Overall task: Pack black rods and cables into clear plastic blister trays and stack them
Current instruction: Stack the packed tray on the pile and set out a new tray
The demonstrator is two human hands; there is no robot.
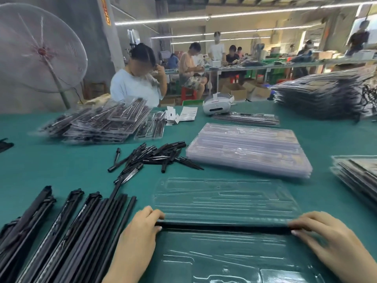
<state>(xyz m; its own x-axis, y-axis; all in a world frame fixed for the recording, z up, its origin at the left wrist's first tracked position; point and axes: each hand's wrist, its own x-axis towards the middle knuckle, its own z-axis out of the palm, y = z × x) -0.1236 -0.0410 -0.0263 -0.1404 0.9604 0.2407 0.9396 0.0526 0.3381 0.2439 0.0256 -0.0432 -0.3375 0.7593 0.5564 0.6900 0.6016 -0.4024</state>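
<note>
An open clear blister tray (pixel 226 199) lies flat on the green table in front of me. A long black rod (pixel 224 227) lies across its middle fold. My left hand (pixel 140 227) pinches the rod's left end between thumb and fingers. My right hand (pixel 318 229) pinches the right end the same way. Long black rods (pixel 67 231) lie in a row at my left. A heap of short black rods (pixel 151 156) sits beyond the tray.
A stack of empty clear trays (pixel 251 148) lies at centre right. Filled trays are piled at far left (pixel 102 123), far right (pixel 322 94) and at the right edge (pixel 359 176). A white headset (pixel 218 104) and a person sit across the table. A fan (pixel 38 50) stands left.
</note>
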